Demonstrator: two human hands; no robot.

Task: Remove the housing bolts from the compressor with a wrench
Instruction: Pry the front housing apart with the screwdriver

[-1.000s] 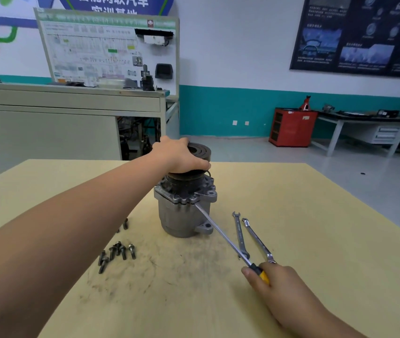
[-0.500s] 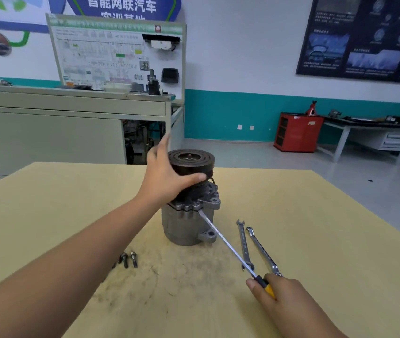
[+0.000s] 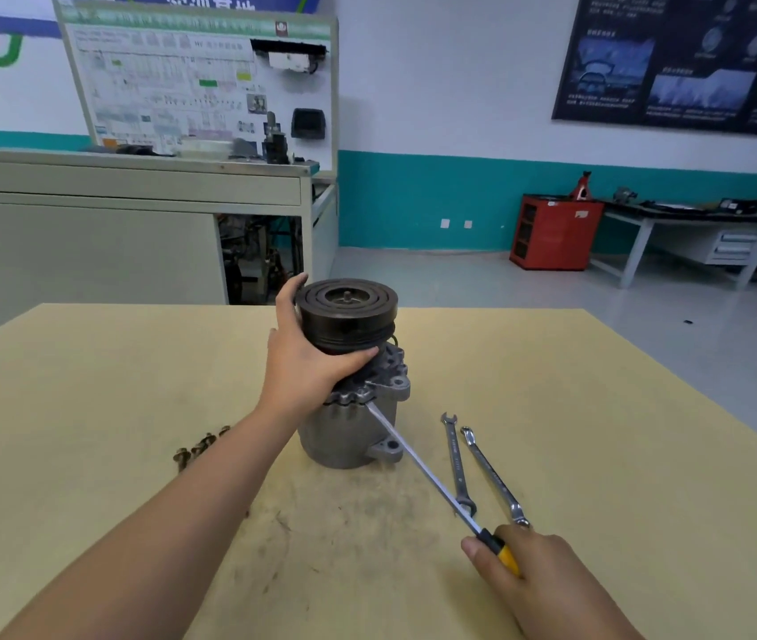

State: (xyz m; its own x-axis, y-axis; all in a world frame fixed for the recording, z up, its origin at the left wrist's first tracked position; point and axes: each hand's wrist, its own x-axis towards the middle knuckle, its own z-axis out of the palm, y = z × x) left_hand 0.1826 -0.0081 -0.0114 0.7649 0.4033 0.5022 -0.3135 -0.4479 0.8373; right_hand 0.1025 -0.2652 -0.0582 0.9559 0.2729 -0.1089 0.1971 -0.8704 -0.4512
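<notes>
A grey compressor (image 3: 344, 431) stands upright on the yellow table (image 3: 598, 455), with a black pulley (image 3: 346, 316) on top. My left hand (image 3: 307, 358) grips the left side of the pulley and front head, which sit tilted above the body. My right hand (image 3: 538, 579) holds the yellow and black handle of a long screwdriver (image 3: 418, 464). Its tip sits at the seam under the housing flange. Two wrenches (image 3: 457, 464) (image 3: 494, 478) lie side by side right of the compressor. Several removed bolts (image 3: 199, 448) lie to the left, partly hidden by my forearm.
The table's far edge runs just behind the compressor. Beyond it stand a grey cabinet (image 3: 113, 224) with a training board, a red cabinet (image 3: 552, 233) and a workbench (image 3: 690, 233) at the back right. Dark scuffs mark the tabletop in front of the compressor.
My left hand has slid from on top of the pulley to its left side, uncovering the pulley face. The pulley end now looks lifted and tilted. The screwdriver stays at the seam.
</notes>
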